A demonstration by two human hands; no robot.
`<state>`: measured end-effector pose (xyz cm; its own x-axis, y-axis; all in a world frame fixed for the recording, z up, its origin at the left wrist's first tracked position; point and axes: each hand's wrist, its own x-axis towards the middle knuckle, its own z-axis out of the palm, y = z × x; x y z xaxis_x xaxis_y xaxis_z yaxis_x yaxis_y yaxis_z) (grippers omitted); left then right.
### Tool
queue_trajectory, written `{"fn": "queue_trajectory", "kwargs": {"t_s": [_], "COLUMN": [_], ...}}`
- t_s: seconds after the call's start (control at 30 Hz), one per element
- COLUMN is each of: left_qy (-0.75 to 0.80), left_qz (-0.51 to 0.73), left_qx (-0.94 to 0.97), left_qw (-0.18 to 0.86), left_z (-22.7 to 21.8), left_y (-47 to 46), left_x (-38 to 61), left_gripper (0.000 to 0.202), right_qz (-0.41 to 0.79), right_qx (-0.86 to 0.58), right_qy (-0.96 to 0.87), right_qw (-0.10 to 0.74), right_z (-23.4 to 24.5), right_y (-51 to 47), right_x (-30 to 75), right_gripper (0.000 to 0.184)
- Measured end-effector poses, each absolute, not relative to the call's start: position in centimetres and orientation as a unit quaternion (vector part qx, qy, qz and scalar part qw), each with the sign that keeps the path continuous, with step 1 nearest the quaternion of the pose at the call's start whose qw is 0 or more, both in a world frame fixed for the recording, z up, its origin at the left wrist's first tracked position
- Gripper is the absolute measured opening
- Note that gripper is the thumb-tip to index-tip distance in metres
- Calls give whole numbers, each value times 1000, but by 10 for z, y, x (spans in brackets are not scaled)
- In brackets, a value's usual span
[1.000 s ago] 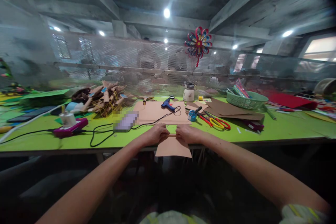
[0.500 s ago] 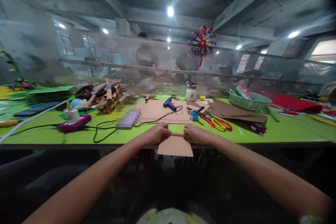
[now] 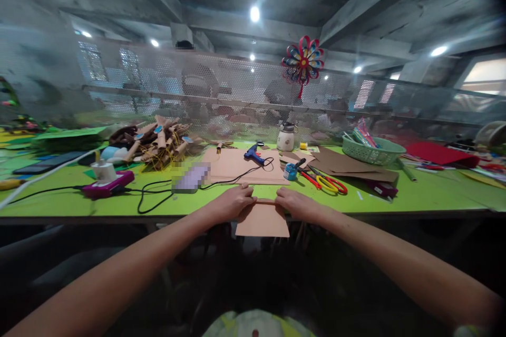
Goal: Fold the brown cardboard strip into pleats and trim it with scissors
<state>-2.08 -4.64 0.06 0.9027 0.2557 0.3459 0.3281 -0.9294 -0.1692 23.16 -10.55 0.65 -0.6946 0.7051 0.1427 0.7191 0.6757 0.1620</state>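
My left hand (image 3: 236,202) and right hand (image 3: 297,204) clamp a tan sheet (image 3: 263,221) at the front edge of the tabletop (image 3: 430,197), a blue glue gun (image 3: 254,156) beyond.

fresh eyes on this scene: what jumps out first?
Probably the bright red flower ornament, up by the perforated screen behind the vivid green table. Next, front and centre, the left hand and right hand pinch the far edge of a tan sheet at the table's near edge. Beyond them, a blue glue gun lies on larger tan sheets.
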Motion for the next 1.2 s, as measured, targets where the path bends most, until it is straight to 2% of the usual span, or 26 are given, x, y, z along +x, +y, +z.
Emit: {"fn": "queue_trajectory", "kwargs": {"t_s": [0.17,0.3,0.43,0.6,0.73,0.97,1.2], "left_qy": [-140,-137,-188,-301,-340,-370,-361], "left_qz": [-140,-145,-145,-75,-32,21,34], "left_qx": [-971,-974,-970,-948,-929,-909,-913], "left_qw": [136,110,55,-73,-141,-193,-189], "left_z": [2,-2,6,30,32,28,36], "left_y": [-48,-53,-58,-46,-28,-17,-38], "left_x": [-22,-26,-22,0,12,13,12], "left_gripper": [22,25,25,23,24,29,19], "right_qz": [-165,-182,-176,-168,-184,-195,-100], "right_qx": [-392,-389,-392,-402,-408,-420,-443], "right_qy": [-905,-903,-903,-900,-894,-885,-878], "right_qw": [22,6,-7,-7,15,48,153], "right_z": [1,-2,-1,1,-3,-12,-3], "right_y": [-110,-112,-117,-120,-121,-124,-126], "right_x": [227,225,223,221,221,220,232], "right_gripper": [8,10,13,13,15,17,17]}}
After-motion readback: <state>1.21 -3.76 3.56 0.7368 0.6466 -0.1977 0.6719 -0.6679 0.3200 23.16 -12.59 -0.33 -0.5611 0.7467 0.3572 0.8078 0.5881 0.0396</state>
